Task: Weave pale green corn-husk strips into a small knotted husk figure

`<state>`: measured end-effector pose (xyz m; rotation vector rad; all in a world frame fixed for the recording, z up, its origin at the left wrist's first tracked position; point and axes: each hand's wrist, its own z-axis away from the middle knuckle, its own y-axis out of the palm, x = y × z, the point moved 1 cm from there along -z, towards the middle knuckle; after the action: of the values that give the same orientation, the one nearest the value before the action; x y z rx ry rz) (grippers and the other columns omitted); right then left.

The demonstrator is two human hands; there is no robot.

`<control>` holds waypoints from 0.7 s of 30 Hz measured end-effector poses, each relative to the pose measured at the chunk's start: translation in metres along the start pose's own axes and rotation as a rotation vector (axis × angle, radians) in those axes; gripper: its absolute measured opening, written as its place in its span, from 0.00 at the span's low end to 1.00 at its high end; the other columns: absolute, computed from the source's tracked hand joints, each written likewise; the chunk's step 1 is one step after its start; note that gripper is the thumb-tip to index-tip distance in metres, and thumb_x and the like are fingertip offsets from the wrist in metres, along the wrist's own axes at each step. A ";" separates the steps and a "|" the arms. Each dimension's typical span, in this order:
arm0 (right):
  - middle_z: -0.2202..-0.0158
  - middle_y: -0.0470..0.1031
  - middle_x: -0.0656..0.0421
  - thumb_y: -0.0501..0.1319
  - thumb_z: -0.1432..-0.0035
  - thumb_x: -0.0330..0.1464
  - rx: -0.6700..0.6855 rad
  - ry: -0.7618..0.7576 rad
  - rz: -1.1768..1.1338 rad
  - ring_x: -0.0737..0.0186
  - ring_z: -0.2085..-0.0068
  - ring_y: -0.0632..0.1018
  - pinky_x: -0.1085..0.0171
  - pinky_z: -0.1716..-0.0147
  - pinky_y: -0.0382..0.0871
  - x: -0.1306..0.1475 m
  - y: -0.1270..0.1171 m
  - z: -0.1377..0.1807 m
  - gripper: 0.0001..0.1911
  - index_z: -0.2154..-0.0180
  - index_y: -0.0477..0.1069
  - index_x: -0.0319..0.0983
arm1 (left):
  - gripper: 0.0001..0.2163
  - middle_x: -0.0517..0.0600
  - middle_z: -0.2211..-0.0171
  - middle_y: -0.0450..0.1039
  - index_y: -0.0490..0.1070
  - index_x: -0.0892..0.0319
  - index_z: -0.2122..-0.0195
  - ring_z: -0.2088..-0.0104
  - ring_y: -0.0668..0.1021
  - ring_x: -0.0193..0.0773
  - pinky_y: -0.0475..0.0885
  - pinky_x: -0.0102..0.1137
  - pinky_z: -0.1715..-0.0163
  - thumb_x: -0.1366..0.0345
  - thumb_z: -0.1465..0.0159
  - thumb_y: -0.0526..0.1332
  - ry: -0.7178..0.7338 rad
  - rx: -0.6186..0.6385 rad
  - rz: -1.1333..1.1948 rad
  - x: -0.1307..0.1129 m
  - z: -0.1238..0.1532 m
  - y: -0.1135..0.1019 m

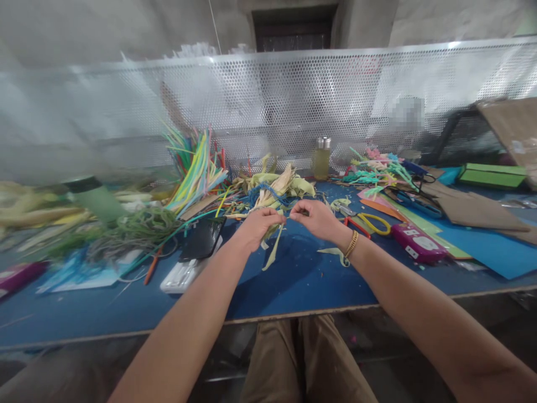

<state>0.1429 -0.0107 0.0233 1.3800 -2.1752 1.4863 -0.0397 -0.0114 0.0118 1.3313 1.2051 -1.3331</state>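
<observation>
Both hands meet over the blue table. My left hand is closed around pale yellow-green husk strips that hang down from its fingers. My right hand, with a gold bracelet on the wrist, pinches the top of the same strips right beside the left hand's fingers. A pile of dried corn husks lies just behind the hands. One loose strip rests on the table under my right wrist.
Coloured straws fan up at the left, beside a black phone and a white case. Yellow-handled scissors, a pink box, coloured paper sheets and cardboard lie right. A jar stands before the perforated metal screen.
</observation>
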 end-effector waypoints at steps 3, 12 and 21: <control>0.70 0.78 0.59 0.61 0.43 0.32 -0.002 -0.001 0.011 0.65 0.68 0.74 0.66 0.66 0.62 0.000 0.000 0.000 0.06 0.71 0.74 0.38 | 0.09 0.45 0.81 0.70 0.69 0.59 0.80 0.79 0.67 0.30 0.58 0.28 0.78 0.65 0.55 0.69 0.005 -0.004 -0.017 -0.001 0.001 -0.001; 0.70 0.78 0.59 0.61 0.42 0.32 -0.013 -0.010 0.021 0.65 0.67 0.75 0.66 0.66 0.63 0.000 -0.002 0.001 0.06 0.71 0.74 0.38 | 0.11 0.44 0.83 0.67 0.66 0.59 0.82 0.82 0.66 0.29 0.56 0.28 0.80 0.64 0.54 0.69 -0.031 -0.011 -0.020 -0.005 0.004 0.001; 0.63 0.80 0.58 0.64 0.43 0.37 -0.137 -0.020 0.048 0.60 0.61 0.77 0.62 0.60 0.65 -0.008 -0.003 0.001 0.07 0.64 0.77 0.42 | 0.15 0.41 0.85 0.64 0.68 0.59 0.78 0.85 0.62 0.27 0.55 0.26 0.83 0.60 0.56 0.74 -0.076 -0.006 0.072 0.002 0.003 -0.001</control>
<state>0.1497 -0.0067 0.0199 1.3127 -2.2899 1.3155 -0.0409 -0.0139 0.0095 1.2960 1.0987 -1.3163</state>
